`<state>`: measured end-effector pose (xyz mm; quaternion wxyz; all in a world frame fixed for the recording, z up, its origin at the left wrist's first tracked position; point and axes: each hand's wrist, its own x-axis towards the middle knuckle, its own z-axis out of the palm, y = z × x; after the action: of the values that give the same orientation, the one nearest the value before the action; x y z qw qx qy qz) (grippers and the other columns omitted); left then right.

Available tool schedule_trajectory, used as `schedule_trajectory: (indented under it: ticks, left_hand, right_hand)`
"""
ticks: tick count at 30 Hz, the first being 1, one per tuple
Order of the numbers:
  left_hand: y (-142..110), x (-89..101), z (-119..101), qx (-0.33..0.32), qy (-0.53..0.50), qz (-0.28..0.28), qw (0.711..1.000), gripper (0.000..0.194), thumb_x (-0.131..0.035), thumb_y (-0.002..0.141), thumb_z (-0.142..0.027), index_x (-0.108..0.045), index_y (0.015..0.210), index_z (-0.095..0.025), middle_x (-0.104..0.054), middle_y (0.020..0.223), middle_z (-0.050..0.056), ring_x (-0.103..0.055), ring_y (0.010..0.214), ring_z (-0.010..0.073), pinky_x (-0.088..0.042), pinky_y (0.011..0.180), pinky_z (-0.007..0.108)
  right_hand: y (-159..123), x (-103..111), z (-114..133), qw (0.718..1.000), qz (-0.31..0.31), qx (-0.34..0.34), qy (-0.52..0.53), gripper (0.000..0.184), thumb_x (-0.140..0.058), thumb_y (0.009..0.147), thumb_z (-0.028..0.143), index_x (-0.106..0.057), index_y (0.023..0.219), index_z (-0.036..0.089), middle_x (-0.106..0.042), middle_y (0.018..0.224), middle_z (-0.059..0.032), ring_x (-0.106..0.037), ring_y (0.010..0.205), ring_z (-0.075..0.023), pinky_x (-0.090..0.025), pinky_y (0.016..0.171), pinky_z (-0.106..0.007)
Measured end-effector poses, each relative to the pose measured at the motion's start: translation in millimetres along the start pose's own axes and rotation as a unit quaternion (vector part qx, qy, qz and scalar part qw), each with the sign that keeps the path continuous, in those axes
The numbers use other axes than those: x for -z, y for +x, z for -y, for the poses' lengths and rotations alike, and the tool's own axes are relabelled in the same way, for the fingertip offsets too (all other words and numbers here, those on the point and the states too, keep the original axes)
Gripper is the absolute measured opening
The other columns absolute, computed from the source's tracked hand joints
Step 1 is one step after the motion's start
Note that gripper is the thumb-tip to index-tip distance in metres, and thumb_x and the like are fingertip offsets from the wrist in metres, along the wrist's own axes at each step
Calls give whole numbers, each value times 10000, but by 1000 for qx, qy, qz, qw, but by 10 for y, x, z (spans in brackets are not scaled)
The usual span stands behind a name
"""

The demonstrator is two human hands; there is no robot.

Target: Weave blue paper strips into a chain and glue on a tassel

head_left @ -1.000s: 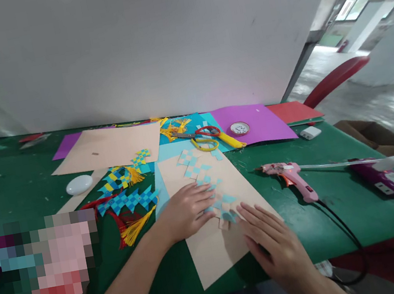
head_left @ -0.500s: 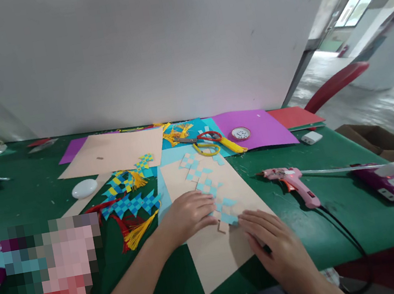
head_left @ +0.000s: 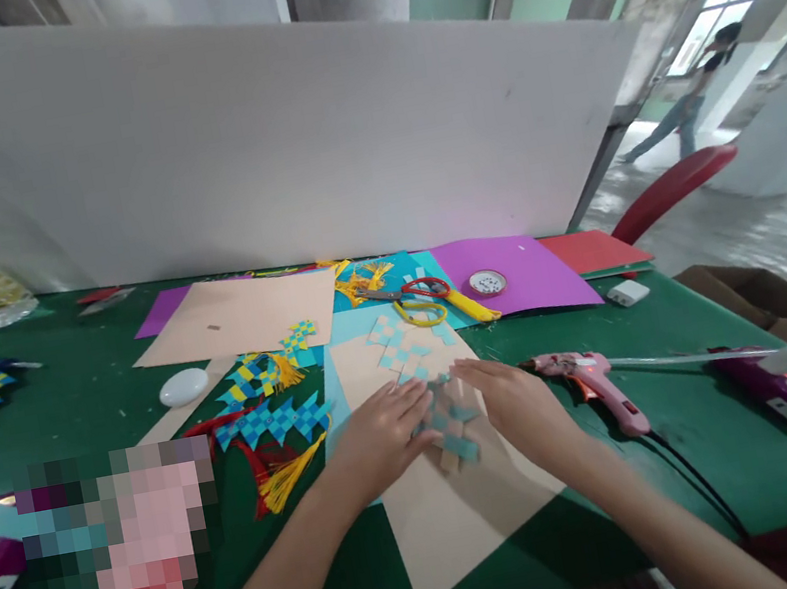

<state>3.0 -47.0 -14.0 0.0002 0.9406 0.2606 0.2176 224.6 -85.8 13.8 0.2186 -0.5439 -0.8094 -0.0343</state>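
Observation:
A woven paper strip (head_left: 448, 417) in light blue and peach lies on a peach sheet of paper (head_left: 453, 548) in front of me. Its lower part looks blurred. My left hand (head_left: 385, 430) rests on the strip's left side, fingers extended and touching its edge. On the other side, my right hand (head_left: 518, 405) has straight fingers angled over the strip's upper right; whether they touch it I cannot tell. Neither hand grips anything. Left of the sheet lies a blue woven paper piece (head_left: 275, 421) with a yellow tassel (head_left: 285, 481).
Red-and-yellow scissors (head_left: 424, 294) lie beyond the strip, by a purple sheet (head_left: 543, 278) bearing a small round dish (head_left: 487, 282). To the right is a pink glue gun (head_left: 599, 385) with a trailing cord. A white oval object (head_left: 183, 387) lies left; a white panel (head_left: 262, 155) stands behind.
My right hand has moved away from me, from the strip's near end up along its right side. My left hand stays beside the strip. A person now shows at the far right.

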Motion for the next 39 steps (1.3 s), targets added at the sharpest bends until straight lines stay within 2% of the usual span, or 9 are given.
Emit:
schedule_trajectory:
  ticks: [5,11,14,17,21,25,28,33,39]
  left_hand:
    - [-5,-47,3,15,9,34,999,432,-451,939,-349,-476,1316,-141,-491,1379,113,-425,1302,223,-362,1082,413]
    - [18,41,4,60,44,-60,995,400,-377,967,-296,-463,1321,-131,-517,1356,116,-472,1261,209,-382,1065,388]
    - [10,44,31,85,33,-70,993,325,-388,957,-251,-563,1213,-158,-614,1234,87,-545,1167,202,-443,1001,376]
    - [5,30,55,79,16,-55,995,253,-427,938,-218,-641,1065,-168,-668,1108,69,-570,1100,212,-465,957,389]
    - [15,41,53,90,-21,-32,995,207,-469,928,-238,-657,972,-162,-682,1018,65,-593,1004,196,-485,894,373]
    - [23,88,30,67,-40,-16,997,190,-489,904,-214,-676,909,-188,-671,1044,57,-564,1055,208,-452,939,394]
    - [29,107,13,70,-76,-12,995,196,-493,868,-158,-684,893,-193,-665,1063,53,-541,1093,210,-440,968,394]
    - [42,53,9,102,-146,-24,984,213,-505,825,-109,-695,843,-204,-666,1088,34,-492,1170,218,-421,1012,409]
    - [47,-6,-12,182,-149,-51,971,151,-535,851,-207,-685,831,-206,-635,1139,50,-450,1225,231,-425,1014,424]
  right_hand:
    - [-119,201,64,993,-99,-63,-4,416,-363,831,42,-646,1101,185,-689,1094,-56,-655,973,-192,-544,811,-334]
    - [-484,451,-143,970,-193,-137,-62,241,-475,901,235,-666,1046,209,-715,994,-39,-664,937,-215,-521,824,-345]
    - [-609,443,-153,978,-166,-111,-52,244,-479,900,229,-650,1072,201,-701,1045,-54,-656,955,-215,-520,838,-352]
    - [-606,319,14,995,-95,-35,-13,266,-467,899,180,-633,1107,191,-676,1116,-66,-613,1060,-207,-507,897,-359]
    - [-470,40,280,998,22,60,8,363,-461,894,168,-559,1242,198,-529,1346,-71,-414,1298,-229,-407,1041,-446]
    - [-389,-186,335,998,47,9,-31,474,-542,873,301,-489,1324,166,-449,1406,-135,-367,1324,-285,-403,1027,-501]
    - [-402,-256,332,998,59,7,-33,516,-554,869,384,-476,1342,193,-406,1440,-112,-350,1334,-284,-376,1047,-502]
    - [-427,-312,423,999,46,10,-22,514,-460,900,489,-489,1341,227,-441,1421,-83,-351,1334,-281,-334,1073,-503]
    - [-418,-338,487,999,41,-19,-28,521,-448,896,514,-503,1333,235,-447,1415,-90,-316,1348,-309,-341,1056,-526]
